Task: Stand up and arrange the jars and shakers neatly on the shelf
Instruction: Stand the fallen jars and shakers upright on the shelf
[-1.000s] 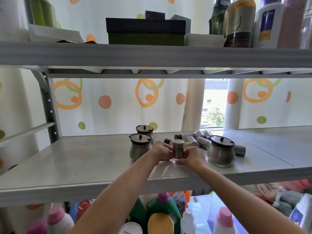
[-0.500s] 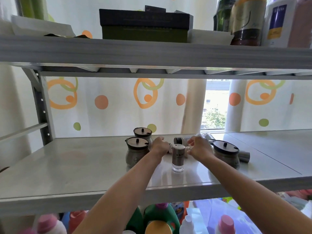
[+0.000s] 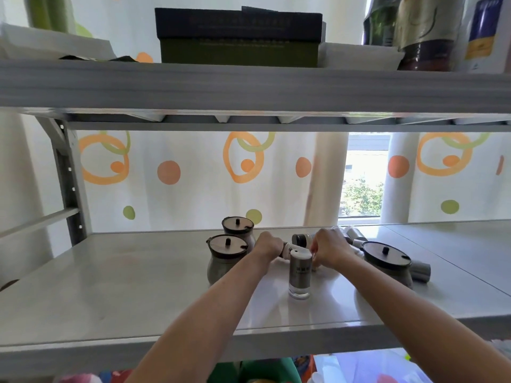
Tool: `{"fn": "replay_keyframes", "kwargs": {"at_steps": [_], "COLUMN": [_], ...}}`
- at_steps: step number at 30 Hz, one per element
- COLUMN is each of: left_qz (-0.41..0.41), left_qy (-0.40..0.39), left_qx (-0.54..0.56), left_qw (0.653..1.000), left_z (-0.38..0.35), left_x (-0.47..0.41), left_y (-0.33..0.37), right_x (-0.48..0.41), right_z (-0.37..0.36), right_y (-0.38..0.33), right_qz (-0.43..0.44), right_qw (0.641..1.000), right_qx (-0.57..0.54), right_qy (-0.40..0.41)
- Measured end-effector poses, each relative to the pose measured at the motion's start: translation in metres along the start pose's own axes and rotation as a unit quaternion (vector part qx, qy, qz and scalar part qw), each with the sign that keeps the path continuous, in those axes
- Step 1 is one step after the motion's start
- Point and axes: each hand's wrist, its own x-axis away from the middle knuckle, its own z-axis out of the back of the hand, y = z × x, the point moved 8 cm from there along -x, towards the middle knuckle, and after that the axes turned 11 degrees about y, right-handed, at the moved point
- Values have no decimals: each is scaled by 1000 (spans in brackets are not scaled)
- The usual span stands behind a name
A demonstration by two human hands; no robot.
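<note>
One steel shaker with a white cap (image 3: 300, 272) now stands released near the front of the grey shelf (image 3: 138, 299). Your left hand (image 3: 266, 246) has moved back and curls round a toppled shaker (image 3: 287, 247). Whether your right hand (image 3: 330, 250) grips anything can't be told.

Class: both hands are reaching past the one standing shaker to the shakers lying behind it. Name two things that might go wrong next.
1. The upright shaker stands just in front of the left hand and right hand; drawing either back may knock it over.
2. The left hand seems to grip one of the lying shakers; these are round, so pulling it out might send others rolling against the lidded jar.
</note>
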Motion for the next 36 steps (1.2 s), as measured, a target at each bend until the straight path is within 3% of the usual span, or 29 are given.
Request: {"fn": "replay_keyframes", "kwargs": {"at_steps": [10, 28, 36], "left_qz": [-113, -296, -333], "left_qy": [5, -3, -40], "left_qx": [10, -157, -188], "left_qw": [994, 942, 923], "left_z": [7, 19, 0], "left_x": [3, 13, 29], "left_y": [28, 62, 74], "right_x": [-3, -4, 1], "right_z": [-6, -25, -30], "right_y": [2, -3, 6], "right_qz": [4, 12, -3], "right_qw": [1000, 996, 991], "right_qx": [-15, -87, -125], "right_qy": [-1, 33, 57]}}
